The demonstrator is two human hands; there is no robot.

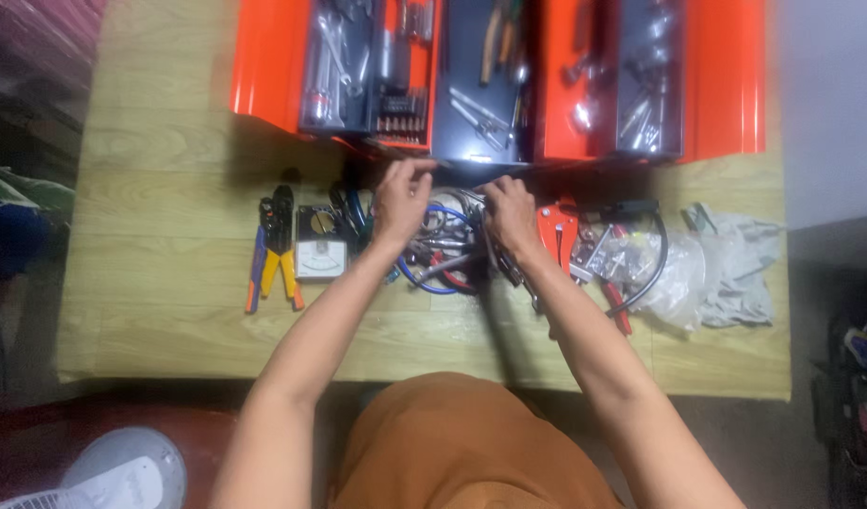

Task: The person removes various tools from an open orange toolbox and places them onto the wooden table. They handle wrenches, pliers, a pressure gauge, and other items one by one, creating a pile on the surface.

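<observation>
Orange toolbox (264, 66), trays spread open, cut off by the top edge; its contents blur together. The pile of tools (447, 254) below it is too tangled for me to sort out. My left hand (400, 198) pinches a thin dark part near the box's front, fingers closed; I cannot tell what it is. My right hand (509, 215) curls over the pile, grip unclear. Crimpers (275, 247) and a meter (320, 245) lie left, red snips (556, 231) and a plastic bag (726, 269) right, on a pale wooden table (169, 320). A fan (122, 471) stands lower left.
</observation>
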